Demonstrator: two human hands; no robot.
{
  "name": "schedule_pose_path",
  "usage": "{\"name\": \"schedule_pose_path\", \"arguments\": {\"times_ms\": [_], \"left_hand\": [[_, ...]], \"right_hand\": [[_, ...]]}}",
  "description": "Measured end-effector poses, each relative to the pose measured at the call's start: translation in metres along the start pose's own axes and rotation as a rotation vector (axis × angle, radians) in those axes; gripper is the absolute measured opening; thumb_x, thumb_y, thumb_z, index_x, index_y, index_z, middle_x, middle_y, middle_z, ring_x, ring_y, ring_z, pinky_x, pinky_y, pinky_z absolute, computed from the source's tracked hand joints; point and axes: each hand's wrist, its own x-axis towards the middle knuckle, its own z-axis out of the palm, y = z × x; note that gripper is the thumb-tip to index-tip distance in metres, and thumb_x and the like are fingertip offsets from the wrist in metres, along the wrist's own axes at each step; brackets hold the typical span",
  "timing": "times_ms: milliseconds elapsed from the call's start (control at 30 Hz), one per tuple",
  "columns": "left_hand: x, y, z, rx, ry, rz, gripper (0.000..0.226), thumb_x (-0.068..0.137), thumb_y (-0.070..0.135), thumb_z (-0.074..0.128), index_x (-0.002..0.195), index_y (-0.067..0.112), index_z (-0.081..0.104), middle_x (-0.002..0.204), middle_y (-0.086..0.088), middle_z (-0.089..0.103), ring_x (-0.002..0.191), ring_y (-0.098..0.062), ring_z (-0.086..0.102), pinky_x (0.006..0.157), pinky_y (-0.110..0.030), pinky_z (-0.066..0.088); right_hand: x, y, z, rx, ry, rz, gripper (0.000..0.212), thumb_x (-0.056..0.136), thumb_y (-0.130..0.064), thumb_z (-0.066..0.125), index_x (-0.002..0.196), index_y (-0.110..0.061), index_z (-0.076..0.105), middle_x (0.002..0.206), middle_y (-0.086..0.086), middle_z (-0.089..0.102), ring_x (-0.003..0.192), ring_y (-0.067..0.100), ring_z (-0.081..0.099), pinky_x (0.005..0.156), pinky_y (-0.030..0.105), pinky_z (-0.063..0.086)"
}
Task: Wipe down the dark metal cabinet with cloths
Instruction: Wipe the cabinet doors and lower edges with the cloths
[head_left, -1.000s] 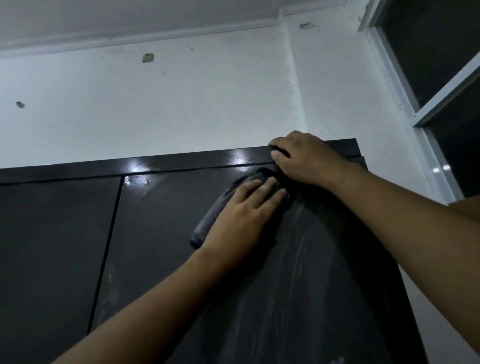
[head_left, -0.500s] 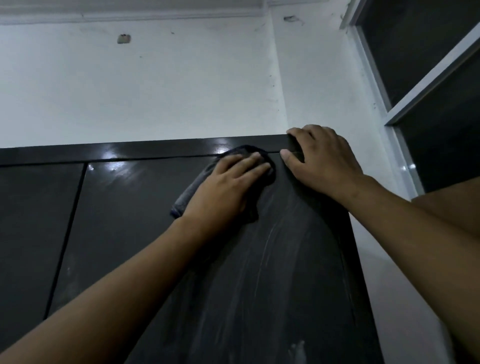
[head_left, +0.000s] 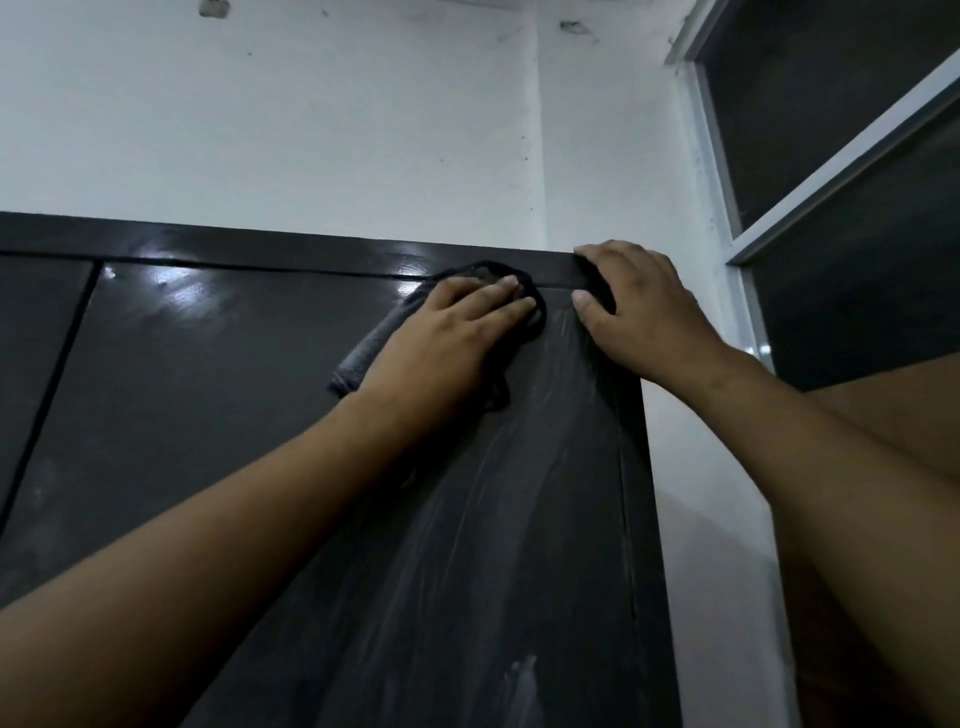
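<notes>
Head view: the left hand (head_left: 457, 338) lies flat with straight fingers, pressing a dark cloth (head_left: 363, 358) against the right door of the cabinet (head_left: 208, 374), just below its top rail. The right hand (head_left: 649, 317) grips the cabinet's top right corner — fingers hooked over the edge, thumb on the front. Pale streaks (head_left: 493, 519) run down the door below the cloth.

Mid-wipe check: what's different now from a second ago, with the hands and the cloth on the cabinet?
The left hand has slid the dark cloth up the door of the dark metal cabinet, from just below the seam to overlapping the top rail. Nothing was picked up or let go. The right hand still grips the cabinet's top edge by the right corner, and the pale wipe streaks remain on the door.
</notes>
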Motion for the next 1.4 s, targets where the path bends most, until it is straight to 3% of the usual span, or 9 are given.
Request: {"name": "schedule_pose_path", "arguments": {"times_ms": [200,367,500,633,767,967,1100,1267,1400], "left_hand": [[-0.023,0.003,0.000,-0.020,-0.093,0.322,0.055,0.093,0.037,0.048,0.147,0.027,0.049,0.155,0.005,0.043,0.136,-0.022,0.036,0.113,-0.024,0.024],[-0.021,-0.026,-0.023,-0.031,-0.245,0.505,0.049,0.097,0.033,0.040,0.145,0.032,0.050,0.154,0.010,0.044,0.139,-0.022,0.040,0.104,-0.045,0.049],[0.005,-0.028,-0.025,-0.048,-0.139,0.297,0.049,0.098,0.028,0.058,0.146,0.029,0.051,0.152,0.006,0.046,0.137,-0.027,0.043,0.109,-0.034,0.038],[0.023,-0.005,-0.004,-0.029,-0.052,0.136,0.056,0.094,0.030,0.066,0.147,0.029,0.049,0.154,0.002,0.045,0.137,-0.029,0.040,0.113,-0.041,0.037],[0.025,0.013,0.011,-0.024,0.028,0.157,0.054,0.092,0.026,0.069,0.144,0.024,0.053,0.151,-0.002,0.049,0.133,-0.031,0.045,0.112,-0.038,0.036],[-0.005,0.007,0.002,-0.150,-0.073,0.308,0.048,0.091,0.019,0.067,0.136,0.036,0.061,0.146,0.014,0.052,0.128,-0.020,0.046,0.099,-0.032,0.045],[-0.020,-0.006,-0.005,-0.174,-0.176,0.471,0.042,0.094,0.026,0.059,0.134,0.038,0.062,0.146,0.017,0.052,0.132,-0.015,0.044,0.097,-0.039,0.052],[0.014,-0.009,-0.013,-0.125,-0.146,0.313,0.046,0.096,0.032,0.062,0.141,0.038,0.055,0.152,0.014,0.046,0.135,-0.022,0.042,0.098,-0.047,0.051],[0.037,0.013,0.001,-0.019,-0.088,0.149,0.062,0.092,0.037,0.066,0.150,0.035,0.043,0.158,0.007,0.036,0.138,-0.026,0.033,0.112,-0.034,0.030]], "right_hand": [[-0.009,0.004,0.001,0.192,0.076,0.039,0.042,0.099,-0.027,0.052,0.140,-0.015,0.052,0.143,0.001,0.051,0.130,0.020,0.047,0.110,0.032,0.037],[-0.029,0.002,-0.007,0.242,0.064,0.071,0.043,0.100,-0.018,0.051,0.143,-0.014,0.050,0.145,0.002,0.048,0.131,0.016,0.047,0.113,0.030,0.037],[-0.037,-0.001,-0.012,0.316,0.074,0.164,0.047,0.100,-0.016,0.052,0.147,-0.020,0.046,0.149,-0.001,0.048,0.125,0.011,0.053,0.098,0.015,0.040],[-0.046,-0.003,-0.009,0.486,0.107,0.309,0.049,0.102,-0.016,0.051,0.149,-0.023,0.044,0.149,-0.003,0.051,0.118,-0.005,0.051,0.082,-0.008,0.032],[-0.054,-0.003,-0.001,0.447,0.137,0.314,0.048,0.101,-0.012,0.049,0.149,-0.017,0.046,0.148,-0.001,0.052,0.134,0.007,0.049,0.104,0.010,0.032],[-0.069,0.003,0.007,0.593,0.080,0.383,0.047,0.101,-0.019,0.057,0.147,-0.021,0.049,0.141,-0.003,0.058,0.127,0.008,0.055,0.109,0.031,0.045],[-0.078,0.010,0.011,0.570,0.009,0.409,0.041,0.100,-0.040,0.055,0.135,-0.020,0.061,0.122,-0.005,0.070,0.114,0.010,0.065,0.101,0.042,0.052],[-0.073,0.009,0.012,0.374,-0.057,0.365,0.044,0.105,-0.039,0.045,0.142,-0.017,0.054,0.131,0.005,0.065,0.121,0.023,0.060,0.103,0.039,0.049],[-0.075,0.006,0.016,0.283,-0.138,0.359,0.048,0.108,-0.041,0.032,0.150,-0.018,0.039,0.126,0.012,0.064,0.111,0.029,0.061,0.085,0.029,0.045]]}}
